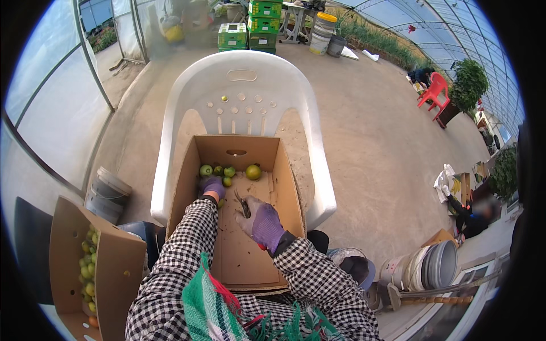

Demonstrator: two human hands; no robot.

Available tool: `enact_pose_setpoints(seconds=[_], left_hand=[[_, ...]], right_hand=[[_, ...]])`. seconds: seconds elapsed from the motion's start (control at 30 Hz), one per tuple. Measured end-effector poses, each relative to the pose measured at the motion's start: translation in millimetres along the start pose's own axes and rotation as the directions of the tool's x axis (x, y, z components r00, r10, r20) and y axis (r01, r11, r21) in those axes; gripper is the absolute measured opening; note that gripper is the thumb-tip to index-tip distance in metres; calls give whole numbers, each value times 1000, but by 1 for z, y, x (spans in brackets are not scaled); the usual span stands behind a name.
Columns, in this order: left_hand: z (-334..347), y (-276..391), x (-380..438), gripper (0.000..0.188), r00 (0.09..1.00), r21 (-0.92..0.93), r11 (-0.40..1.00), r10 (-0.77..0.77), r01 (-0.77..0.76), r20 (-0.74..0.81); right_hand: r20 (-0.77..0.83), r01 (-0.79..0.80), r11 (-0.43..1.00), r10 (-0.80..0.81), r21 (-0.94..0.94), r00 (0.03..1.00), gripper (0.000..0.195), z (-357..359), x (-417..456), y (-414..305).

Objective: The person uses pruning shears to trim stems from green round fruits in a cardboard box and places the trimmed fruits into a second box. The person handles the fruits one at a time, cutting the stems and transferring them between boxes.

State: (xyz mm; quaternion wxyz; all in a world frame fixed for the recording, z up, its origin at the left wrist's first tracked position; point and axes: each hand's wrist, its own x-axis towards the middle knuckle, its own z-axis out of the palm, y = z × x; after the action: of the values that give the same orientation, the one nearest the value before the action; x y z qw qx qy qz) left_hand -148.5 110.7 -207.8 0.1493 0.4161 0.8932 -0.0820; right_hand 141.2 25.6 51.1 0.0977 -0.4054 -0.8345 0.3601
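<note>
A cardboard box (247, 264) stands in front of me on a white plastic armchair (239, 64). At its far end lie several green tomatoes (206, 170), and a larger yellowish-green tomato (253, 172) sits apart from them to the right. My left hand (213, 185), in a purple work glove, is down by the box's left wall beside these tomatoes; its fingers are hidden, so any hold is unclear. Over the middle of the box my right hand (262, 219), also gloved, holds small dark snips (244, 205) with the blades pointing away from me. Dark bits of debris dot the box floor.
At my left a tilted cardboard box (115, 273) contains many green and yellowish tomatoes (88, 268). White buckets (108, 194) stand beyond it. Stacked buckets (420, 266) and a wooden-handled tool (435, 298) are at right. Green cartons (263, 25) are stacked ahead. Other people are at far right.
</note>
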Motion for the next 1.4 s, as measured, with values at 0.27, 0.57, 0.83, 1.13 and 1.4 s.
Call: enact_pose_setpoints(seconds=[0.27,0.57,0.83,1.13,1.4], left_hand=[[-72,7,-71,66,954,-664,745,242,-66,177],[-169,16,-179,56,742,-936,-283,669,212,-34],[-185,19,-265,54,944,-759,-619,331,203,-18],[-158,20,-239,57,990,-726,-684,140,80,-23],[-165,14,-241,58,980,-797,-596,79,-99,-181]], right_hand=[[-112,-99,994,103,39,988,46,2,9,19],[-175,18,876,76,482,982,44,17,32,62],[-276,239,893,-137,382,951,49,5,14,37],[-326,318,895,-415,-312,849,38,3,-5,7],[-160,128,672,-349,-729,923,25,6,-1,8]])
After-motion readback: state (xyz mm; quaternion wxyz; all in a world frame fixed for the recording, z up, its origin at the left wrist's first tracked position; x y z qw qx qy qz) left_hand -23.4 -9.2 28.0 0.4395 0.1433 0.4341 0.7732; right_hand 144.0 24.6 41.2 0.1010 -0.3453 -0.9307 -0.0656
